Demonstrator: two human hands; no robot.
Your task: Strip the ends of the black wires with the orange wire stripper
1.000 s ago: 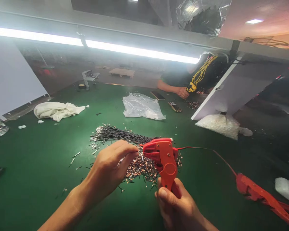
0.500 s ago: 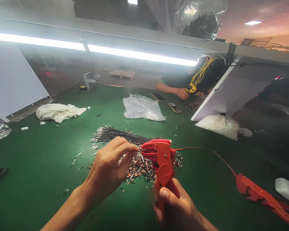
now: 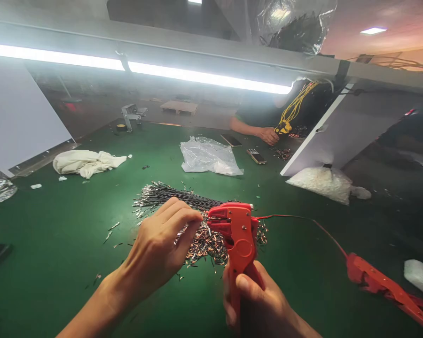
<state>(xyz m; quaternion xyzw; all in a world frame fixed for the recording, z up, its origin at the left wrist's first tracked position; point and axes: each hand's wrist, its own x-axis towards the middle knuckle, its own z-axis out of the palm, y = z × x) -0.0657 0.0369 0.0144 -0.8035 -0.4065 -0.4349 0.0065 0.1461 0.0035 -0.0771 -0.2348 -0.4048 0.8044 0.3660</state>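
In my right hand [image 3: 259, 293] is a red wire stripper [image 3: 240, 239], held upright with my fingers wrapped round its handles. My left hand [image 3: 167, 232] pinches a thin black wire [image 3: 205, 219] whose end runs into the stripper's jaws. Behind both hands lies a bundle of black wires [image 3: 178, 195] with stripped, shiny ends at the left. Beneath the jaws spreads a heap of cut wire ends and insulation scraps [image 3: 209, 244], partly hidden by my left hand and the tool.
A second red stripper [image 3: 384, 286] lies right, with a thin cord [image 3: 303, 217] leading towards it. Beyond are a clear plastic bag [image 3: 211, 157], two phones [image 3: 256, 157], a white cloth [image 3: 88, 163] and a bag of white pieces [image 3: 319, 182]. A co-worker's hand [image 3: 269, 136] holds a yellow tool.
A little more black wire shows between my left fingertips and the jaws. The stripper has shifted very slightly right; both hands keep their grip.
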